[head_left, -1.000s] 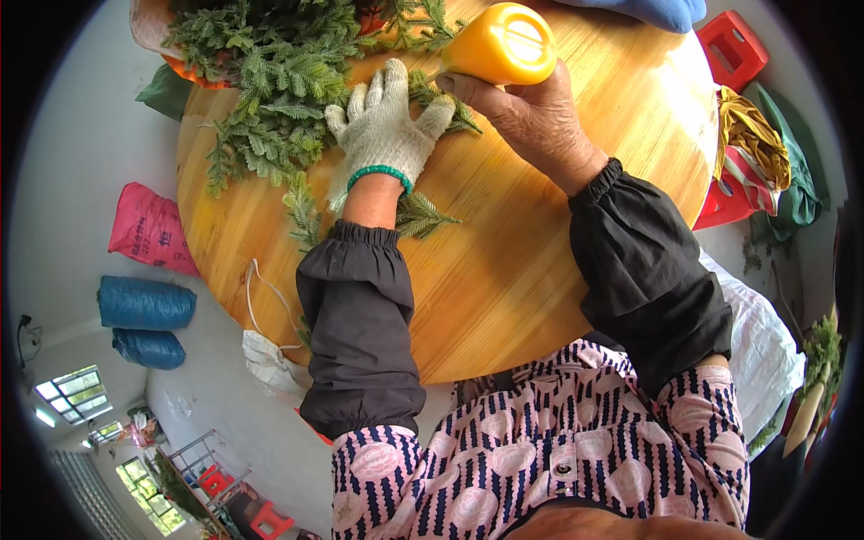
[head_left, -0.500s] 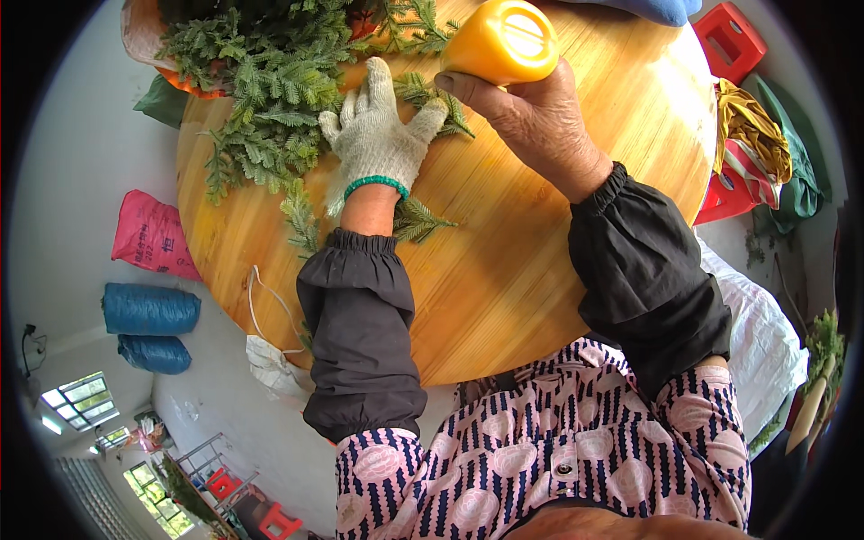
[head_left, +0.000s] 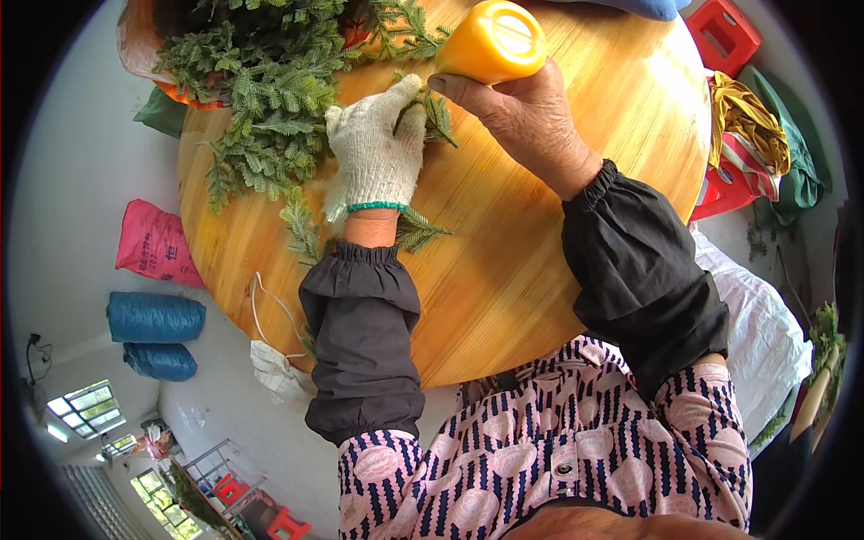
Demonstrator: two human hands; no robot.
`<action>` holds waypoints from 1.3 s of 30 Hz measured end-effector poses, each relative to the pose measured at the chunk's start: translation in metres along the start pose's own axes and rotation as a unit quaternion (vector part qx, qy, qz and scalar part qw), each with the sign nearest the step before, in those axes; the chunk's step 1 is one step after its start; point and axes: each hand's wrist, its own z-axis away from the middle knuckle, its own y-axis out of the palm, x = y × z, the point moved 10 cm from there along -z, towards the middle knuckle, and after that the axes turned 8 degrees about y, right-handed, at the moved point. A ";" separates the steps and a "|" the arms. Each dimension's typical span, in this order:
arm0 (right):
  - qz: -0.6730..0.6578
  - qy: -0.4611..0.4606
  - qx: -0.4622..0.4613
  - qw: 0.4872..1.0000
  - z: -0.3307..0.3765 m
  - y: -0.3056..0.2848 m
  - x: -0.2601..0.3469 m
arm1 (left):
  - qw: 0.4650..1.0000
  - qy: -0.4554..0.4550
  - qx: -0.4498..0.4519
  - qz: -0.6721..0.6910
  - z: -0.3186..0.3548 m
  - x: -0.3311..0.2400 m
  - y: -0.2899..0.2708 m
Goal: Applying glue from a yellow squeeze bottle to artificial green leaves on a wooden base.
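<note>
My right hand [head_left: 540,121], bare, is wrapped round a yellow plastic bottle [head_left: 490,45] above the table, its base facing up toward me. The bottle's other end is hidden. My left hand [head_left: 378,148] wears a white knitted glove with a green cuff. Its fingers and thumb curl in on a green fir sprig [head_left: 438,117], which sticks out to the right of the thumb; the exact grip is partly hidden. A large heap of fir branches [head_left: 270,108] lies just left of the glove. Another small sprig [head_left: 421,230] shows beside the left wrist.
The round wooden table [head_left: 504,270] reaches to my body. An orange-edged bag [head_left: 139,54] stands behind the heap at far left. A white cord [head_left: 270,301] hangs at the near left edge. Red stools [head_left: 724,36], cloths and a white sack [head_left: 751,306] are at right.
My left hand's spread fingers have drawn together, curling round the sprig. That sprig has shifted slightly left. My right hand still holds the yellow bottle, nearly in the same place.
</note>
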 end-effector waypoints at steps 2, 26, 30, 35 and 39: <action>0.000 0.001 -0.004 1.000 0.000 0.001 -0.001 | 0.999 -0.024 0.035 -0.009 0.001 0.004 0.005; -0.077 0.059 -0.015 0.995 -0.003 -0.003 -0.005 | 0.981 -0.056 0.114 -0.147 0.011 0.011 0.034; -0.064 0.061 -0.007 0.996 -0.003 0.004 -0.013 | 0.980 -0.077 0.132 -0.130 0.012 0.014 0.034; -0.073 0.066 -0.009 0.995 -0.004 0.009 -0.019 | 0.982 -0.094 0.126 -0.105 0.013 0.018 0.031; -0.077 0.054 -0.004 0.996 -0.004 0.009 -0.025 | 0.984 -0.079 0.114 -0.114 0.011 0.017 0.032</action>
